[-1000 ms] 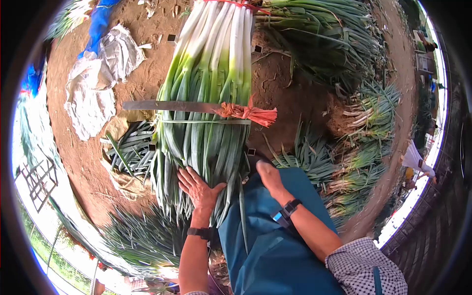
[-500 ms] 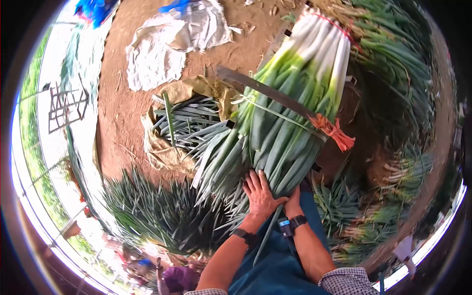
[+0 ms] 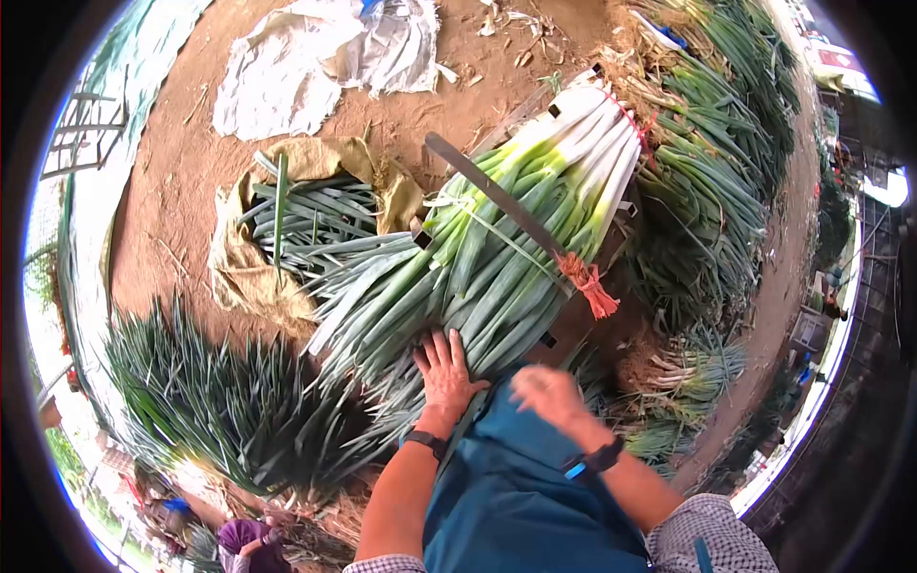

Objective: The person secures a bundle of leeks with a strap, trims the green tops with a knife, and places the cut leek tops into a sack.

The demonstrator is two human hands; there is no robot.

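Green leek bundle (image 3: 497, 258) under 1 left hand (image 3: 445, 371).

Tied leek bundle (image 3: 506, 239), flat across frame

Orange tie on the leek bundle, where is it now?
Head view, right of centre: the orange tie hangs off the leek bundle's right edge at the end of the metal bar, above the blurred right hand.

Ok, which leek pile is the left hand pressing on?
The tied leek bundle, bound with orange twine under a metal bar; the left hand rests flat on its leaf ends.
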